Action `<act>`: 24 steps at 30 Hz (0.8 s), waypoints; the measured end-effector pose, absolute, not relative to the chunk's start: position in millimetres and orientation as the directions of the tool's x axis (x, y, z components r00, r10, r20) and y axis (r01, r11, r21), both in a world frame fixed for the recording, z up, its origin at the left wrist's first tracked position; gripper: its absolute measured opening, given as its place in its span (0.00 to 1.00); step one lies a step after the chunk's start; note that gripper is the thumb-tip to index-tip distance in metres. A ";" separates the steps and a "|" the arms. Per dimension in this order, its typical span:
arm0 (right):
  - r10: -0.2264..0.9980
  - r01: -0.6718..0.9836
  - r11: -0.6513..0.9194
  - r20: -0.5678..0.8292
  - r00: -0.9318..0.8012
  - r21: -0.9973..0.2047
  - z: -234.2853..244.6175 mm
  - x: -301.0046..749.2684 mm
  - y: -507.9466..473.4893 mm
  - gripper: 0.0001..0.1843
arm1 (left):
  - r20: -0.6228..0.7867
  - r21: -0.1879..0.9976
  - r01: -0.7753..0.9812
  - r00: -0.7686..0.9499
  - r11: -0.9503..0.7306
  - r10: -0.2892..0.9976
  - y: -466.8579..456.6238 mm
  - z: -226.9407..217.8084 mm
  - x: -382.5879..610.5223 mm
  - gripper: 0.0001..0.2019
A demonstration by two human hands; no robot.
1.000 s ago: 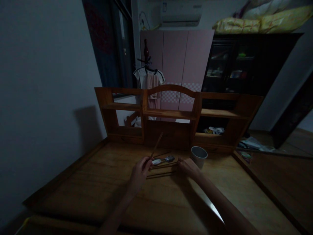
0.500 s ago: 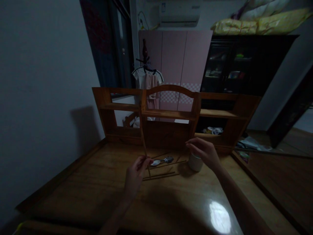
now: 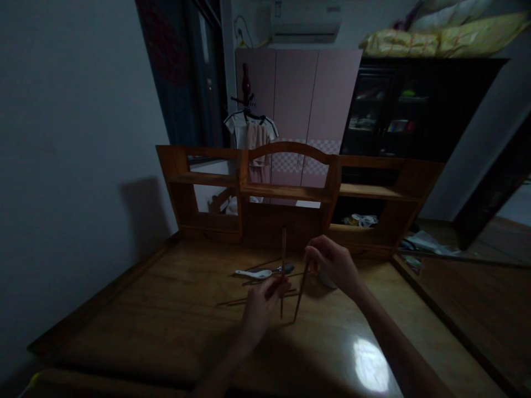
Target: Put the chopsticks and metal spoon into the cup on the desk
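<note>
Starting from the left, several loose chopsticks (image 3: 236, 302) lie on the wooden table (image 3: 166, 309) at 9 o'clock from the left hand (image 3: 259, 309), and some run on under or past it. A white spoon (image 3: 254, 274) lies at 11 o'clock from that hand, with more thin sticks around it. The left hand has its thumb and fingertips closed in a pinch on 1 upright chopstick (image 3: 284, 249), whose top end points to 12 o'clock. At 1 o'clock, past the fingers, sits a darker metal utensil (image 3: 287, 268), too dim to name surely. Farther right, 1 slanted chopstick (image 3: 302, 287) leans from 1 o'clock down to 7 o'clock; whether its lower tip meets the table I cannot tell. The right hand (image 3: 334, 265) grips its upper end, fingertips drawn together with no gap to see. A pale cup (image 3: 327, 280) shows at 6 o'clock beneath that hand, mostly covered by it. The step in hand looks like handling 2 chopsticks at once, 1 per hand, side by side but apart. As I judge it, any next move calls for light, firm pinches and enough clearance that neither stick knocks the cup.
</note>
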State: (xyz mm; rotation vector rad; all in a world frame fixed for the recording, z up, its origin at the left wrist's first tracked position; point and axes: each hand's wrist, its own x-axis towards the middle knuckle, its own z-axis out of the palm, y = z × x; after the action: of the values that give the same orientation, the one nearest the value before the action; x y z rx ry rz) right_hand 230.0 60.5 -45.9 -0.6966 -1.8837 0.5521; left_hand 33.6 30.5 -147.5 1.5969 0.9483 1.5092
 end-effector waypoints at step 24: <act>0.909 -0.167 0.285 0.321 -0.266 -0.944 -138.8 214.7 126.3 0.25 | 0.481 0.873 0.055 -0.262 -0.484 0.837 19.1 -120.7 -6.7 0.18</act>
State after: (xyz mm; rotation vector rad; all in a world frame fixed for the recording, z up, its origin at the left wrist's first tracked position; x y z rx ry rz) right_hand 214.7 126.3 -138.8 -0.7316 -1.4540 1.2304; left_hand -6.7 19.1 -120.7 1.4261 1.1144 1.8033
